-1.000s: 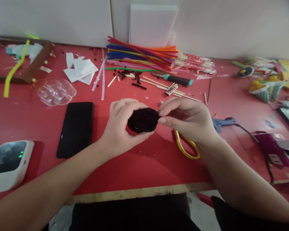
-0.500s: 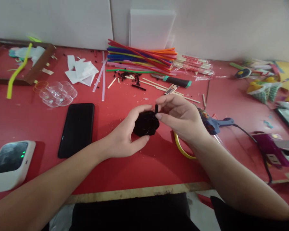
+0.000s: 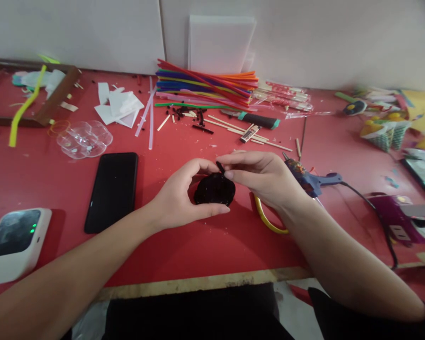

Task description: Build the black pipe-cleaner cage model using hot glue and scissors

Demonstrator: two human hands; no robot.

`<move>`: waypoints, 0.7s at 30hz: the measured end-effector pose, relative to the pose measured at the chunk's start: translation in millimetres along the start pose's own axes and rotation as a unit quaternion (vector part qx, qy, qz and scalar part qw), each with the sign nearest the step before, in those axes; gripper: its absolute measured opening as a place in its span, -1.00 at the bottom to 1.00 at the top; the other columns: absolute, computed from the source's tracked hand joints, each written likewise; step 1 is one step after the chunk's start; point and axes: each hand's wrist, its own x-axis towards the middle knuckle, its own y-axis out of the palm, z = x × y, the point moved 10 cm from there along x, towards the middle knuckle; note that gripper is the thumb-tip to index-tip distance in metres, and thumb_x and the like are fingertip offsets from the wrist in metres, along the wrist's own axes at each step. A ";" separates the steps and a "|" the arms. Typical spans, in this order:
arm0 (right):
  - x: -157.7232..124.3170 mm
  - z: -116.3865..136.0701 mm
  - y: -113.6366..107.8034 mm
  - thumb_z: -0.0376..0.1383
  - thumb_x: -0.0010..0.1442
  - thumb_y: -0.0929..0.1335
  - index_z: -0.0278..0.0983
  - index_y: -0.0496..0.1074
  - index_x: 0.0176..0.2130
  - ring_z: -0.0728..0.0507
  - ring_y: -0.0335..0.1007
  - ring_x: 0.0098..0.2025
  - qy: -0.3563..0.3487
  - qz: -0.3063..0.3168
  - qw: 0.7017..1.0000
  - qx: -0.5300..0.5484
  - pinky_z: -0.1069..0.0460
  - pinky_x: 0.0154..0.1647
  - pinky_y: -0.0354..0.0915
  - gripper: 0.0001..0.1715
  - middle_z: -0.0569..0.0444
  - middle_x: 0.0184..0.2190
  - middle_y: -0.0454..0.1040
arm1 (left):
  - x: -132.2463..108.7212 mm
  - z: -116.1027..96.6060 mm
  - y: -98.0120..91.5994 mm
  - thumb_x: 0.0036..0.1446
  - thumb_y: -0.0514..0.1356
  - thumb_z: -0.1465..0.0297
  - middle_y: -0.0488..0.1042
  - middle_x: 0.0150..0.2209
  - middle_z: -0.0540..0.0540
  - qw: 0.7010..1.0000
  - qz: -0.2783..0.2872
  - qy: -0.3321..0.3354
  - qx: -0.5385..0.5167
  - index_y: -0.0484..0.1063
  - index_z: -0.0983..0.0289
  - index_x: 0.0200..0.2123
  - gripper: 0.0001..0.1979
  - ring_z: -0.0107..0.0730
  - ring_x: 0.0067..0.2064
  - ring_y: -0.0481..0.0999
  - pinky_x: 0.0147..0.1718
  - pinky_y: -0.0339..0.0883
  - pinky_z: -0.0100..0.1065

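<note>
My left hand curls around a dark black, rounded piece with a lobed edge, thumb along its near side and fingers on its far side. What it is made of is hard to make out. Between the thumb and fingers of my right hand is a short black piece of pipe cleaner, tilted, at the far edge of the rounded piece. Whether the two touch is unclear. A glue gun lies just beyond my right hand, and a yellow ring-shaped thing is partly hidden under my right forearm.
A bundle of coloured pipe cleaners lies at the back, with pliers, wooden sticks and black scraps before it. To the left are a phone, a clear flower-shaped palette, white paper pieces and a white device.
My right hand has moved slightly left and down, and the short black piece has gone from upright to tilted. My left thumb reaches further right along the rounded piece.
</note>
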 end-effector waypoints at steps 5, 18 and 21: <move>0.4 1.5 0.5 -0.28 0.06 0.63 -0.10 0.75 -0.18 -0.12 0.65 -0.16 -0.005 0.012 1.000 -0.005 -0.09 -0.02 0.59 -0.74 0.07 -0.20 0.72 | -1.9 -1.0 -0.1 0.04 0.53 0.22 0.49 0.19 0.27 1.000 -0.005 0.027 0.014 0.27 0.12 0.20 -0.27 -0.02 0.24 0.57 0.20 0.56 0.02; 2.0 8.1 -5.3 -0.24 0.01 0.67 -0.18 0.66 -0.12 0.00 0.49 -0.30 -0.052 -0.027 0.998 -0.013 0.06 -0.24 0.47 -0.59 0.18 -0.35 0.57 | -2.0 -26.0 -7.6 0.10 0.51 0.20 0.57 0.16 0.22 0.989 -0.028 0.101 0.099 0.53 0.13 0.17 -0.42 -0.09 0.17 0.61 0.16 0.61 -0.06; 3.5 23.7 -19.3 -0.24 0.12 0.61 -0.17 0.66 -0.17 0.03 0.47 -0.33 -0.070 -0.053 0.995 -0.053 0.09 -0.26 0.42 -0.76 0.16 -0.33 0.61 | -2.2 -23.1 -8.5 0.08 0.52 0.15 0.57 0.16 0.22 0.991 -0.035 0.078 0.102 0.54 0.12 0.18 -0.39 -0.10 0.14 0.63 0.07 0.66 -0.13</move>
